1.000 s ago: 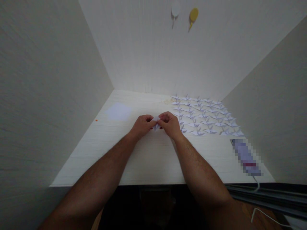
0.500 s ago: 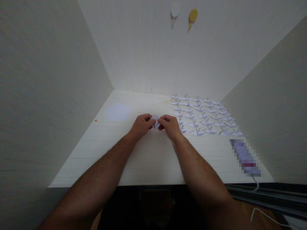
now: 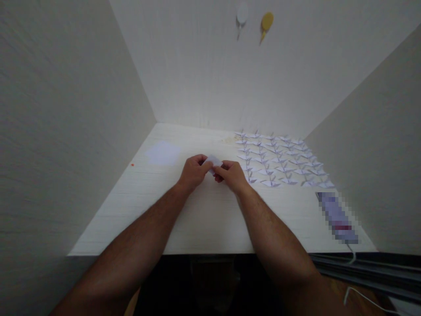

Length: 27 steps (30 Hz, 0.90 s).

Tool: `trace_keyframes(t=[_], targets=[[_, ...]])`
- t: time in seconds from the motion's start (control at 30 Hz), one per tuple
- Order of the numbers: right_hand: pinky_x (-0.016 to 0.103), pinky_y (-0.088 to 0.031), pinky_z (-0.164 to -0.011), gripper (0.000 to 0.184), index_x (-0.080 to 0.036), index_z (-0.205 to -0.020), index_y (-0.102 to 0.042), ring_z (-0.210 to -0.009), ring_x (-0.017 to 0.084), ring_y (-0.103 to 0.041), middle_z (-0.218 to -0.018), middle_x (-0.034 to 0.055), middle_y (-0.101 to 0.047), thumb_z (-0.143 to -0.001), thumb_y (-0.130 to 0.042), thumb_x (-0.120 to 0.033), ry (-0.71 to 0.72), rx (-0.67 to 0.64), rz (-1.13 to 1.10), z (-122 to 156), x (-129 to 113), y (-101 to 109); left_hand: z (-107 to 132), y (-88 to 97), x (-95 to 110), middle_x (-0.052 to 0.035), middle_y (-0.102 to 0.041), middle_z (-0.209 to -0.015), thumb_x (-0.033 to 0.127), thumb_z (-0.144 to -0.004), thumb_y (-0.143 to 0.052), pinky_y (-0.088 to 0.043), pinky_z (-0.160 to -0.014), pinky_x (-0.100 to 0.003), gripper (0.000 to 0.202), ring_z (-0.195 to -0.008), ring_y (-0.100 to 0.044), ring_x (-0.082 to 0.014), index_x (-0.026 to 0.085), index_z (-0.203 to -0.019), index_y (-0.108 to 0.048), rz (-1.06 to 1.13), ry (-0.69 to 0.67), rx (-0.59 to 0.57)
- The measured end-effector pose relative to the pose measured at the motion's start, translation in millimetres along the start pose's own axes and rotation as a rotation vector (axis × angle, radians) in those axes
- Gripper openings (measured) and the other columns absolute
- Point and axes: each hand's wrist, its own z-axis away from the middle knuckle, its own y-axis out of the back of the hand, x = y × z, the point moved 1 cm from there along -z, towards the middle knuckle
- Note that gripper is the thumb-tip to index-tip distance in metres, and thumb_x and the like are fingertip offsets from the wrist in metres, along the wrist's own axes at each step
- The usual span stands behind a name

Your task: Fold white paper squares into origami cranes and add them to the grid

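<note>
A small folded piece of white paper is held between my two hands over the middle of the table. My left hand pinches its left side, thumb on top. My right hand grips its lower right side, the thumb pressed on the paper and the fingers curled beneath. Part of the paper is hidden by the fingers. Just right of my right hand, several folded paper cranes stand in rows.
Pale paper sheets lie at the table's back left, near a small orange speck. A blurred-out phone with a white cable lies at the right edge. Walls enclose the white table; a white hook and yellow hook hang behind.
The paper has turned in my hands from an upright diamond to a flatter, tilted shape. My right thumb has shifted lower on it, and my left hand has barely moved.
</note>
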Motion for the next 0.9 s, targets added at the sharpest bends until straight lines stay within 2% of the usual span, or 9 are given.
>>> trace_keyframes(t=[0.27,0.57,0.9], targets=[[0.021,-0.047,-0.045,0.011,-0.016,-0.064,-0.064,-0.047,0.010,-0.058,-0.054,0.0004,-0.063,-0.072,-0.066,-0.023,-0.028,0.000,-0.045,1,-3,-2,3,-1.1,2,0.0040,-0.052,-0.056,0.025,-0.070,-0.061,-0.033,-0.051,-0.023,0.010,-0.052,-0.042,-0.0097,0.017,-0.065,-0.059,-0.031,-0.005,0.020],[0.023,-0.049,-0.047,0.010,-0.016,-0.066,-0.064,-0.047,0.011,-0.059,-0.056,0.0011,-0.064,-0.074,-0.065,-0.022,-0.039,-0.028,-0.072,0,-1,-3,-1,-1.9,-5,0.0031,-0.053,-0.055,0.027,-0.070,-0.062,-0.033,-0.048,-0.023,0.010,-0.049,-0.043,-0.0095,0.017,-0.067,-0.060,0.037,0.023,0.011],[0.020,-0.044,-0.044,0.014,-0.016,-0.065,-0.061,-0.046,0.010,-0.057,-0.053,-0.0007,-0.062,-0.076,-0.063,-0.024,0.017,-0.037,0.063,-1,2,-1,-2,-1.6,-6,0.0033,-0.055,-0.054,0.025,-0.068,-0.065,-0.034,-0.047,-0.022,0.009,-0.047,-0.046,-0.0088,0.016,-0.068,-0.062,0.097,0.022,-0.039]])
